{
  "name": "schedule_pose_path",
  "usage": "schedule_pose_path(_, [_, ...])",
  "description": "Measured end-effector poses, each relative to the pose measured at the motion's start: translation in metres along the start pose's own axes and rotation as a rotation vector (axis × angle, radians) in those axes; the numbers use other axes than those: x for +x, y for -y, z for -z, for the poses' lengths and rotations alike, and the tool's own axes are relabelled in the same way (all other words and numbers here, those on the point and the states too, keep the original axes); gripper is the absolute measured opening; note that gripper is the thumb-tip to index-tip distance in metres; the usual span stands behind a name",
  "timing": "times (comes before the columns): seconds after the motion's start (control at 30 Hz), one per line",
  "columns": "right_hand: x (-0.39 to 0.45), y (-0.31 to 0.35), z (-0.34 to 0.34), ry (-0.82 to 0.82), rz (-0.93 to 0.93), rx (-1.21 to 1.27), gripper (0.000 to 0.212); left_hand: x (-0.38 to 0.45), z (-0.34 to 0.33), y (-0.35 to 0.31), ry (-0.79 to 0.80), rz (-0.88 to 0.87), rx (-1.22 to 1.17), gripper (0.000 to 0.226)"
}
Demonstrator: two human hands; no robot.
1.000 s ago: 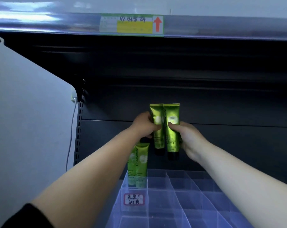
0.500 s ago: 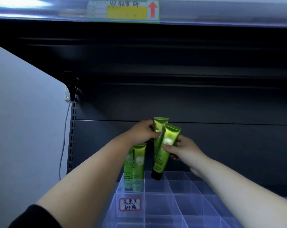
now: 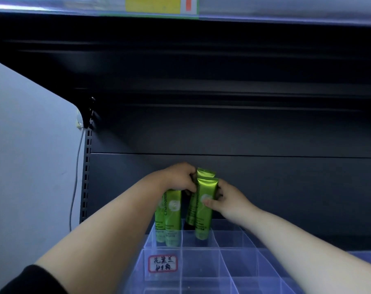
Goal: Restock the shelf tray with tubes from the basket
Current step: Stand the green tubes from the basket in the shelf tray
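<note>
Tubes stood two in the tray's [image 3: 201, 247] back-left cell while your right hand [image 3: 229, 200] pinched one tube [image 3: 203, 211] and your left hand [image 3: 178, 177] another behind [image 3: 205, 172], entering the neighbouring cell, where a divider could snag them.

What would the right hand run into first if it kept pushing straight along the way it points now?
The right hand points left, pinching the front green tube. Straight on, that tube would likely meet the second green tube held by the left hand, then the two standing tubes. Depth is unclear.
</note>
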State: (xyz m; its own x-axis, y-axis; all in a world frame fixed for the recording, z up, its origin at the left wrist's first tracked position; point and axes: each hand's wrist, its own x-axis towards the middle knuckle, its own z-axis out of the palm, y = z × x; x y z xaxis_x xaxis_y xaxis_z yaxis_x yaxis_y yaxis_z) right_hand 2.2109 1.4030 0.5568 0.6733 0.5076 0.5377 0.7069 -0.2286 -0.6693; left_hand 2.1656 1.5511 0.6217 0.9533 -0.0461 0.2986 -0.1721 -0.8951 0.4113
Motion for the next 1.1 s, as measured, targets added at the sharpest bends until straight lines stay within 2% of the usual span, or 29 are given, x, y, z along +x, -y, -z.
schedule_pose_path(0.07, [0.001, -0.003, -0.002, -0.002, -0.025, -0.034, 0.031, 0.001, 0.002, 0.002, 0.057, -0.004, -0.009, 0.013])
schedule_pose_path(0.2, [0.000, -0.005, -0.007, 0.017, -0.053, -0.051, 0.035, -0.001, 0.003, 0.005, 0.149, 0.002, 0.042, 0.028])
schedule_pose_path(0.43, [0.001, -0.006, -0.008, 0.034, -0.068, -0.025, 0.022, -0.006, 0.010, -0.002, 0.020, -0.018, 0.198, 0.024])
schedule_pose_path(0.63, [-0.003, -0.002, -0.006, 0.053, -0.084, -0.005, 0.017, -0.004, 0.010, -0.002, -0.009, -0.056, 0.153, 0.026])
schedule_pose_path(0.83, [-0.007, 0.002, -0.005, 0.055, -0.150, 0.034, 0.015, 0.005, 0.005, -0.004, -0.001, 0.000, 0.106, 0.024])
schedule_pose_path(0.9, [-0.006, 0.001, -0.005, 0.050, -0.169, 0.058, 0.003, 0.007, 0.004, -0.006, 0.005, -0.001, 0.112, 0.026])
schedule_pose_path(1.1, [-0.007, 0.000, -0.003, 0.039, -0.180, 0.071, 0.015, -0.003, 0.007, -0.009, -0.010, -0.082, 0.028, 0.022])
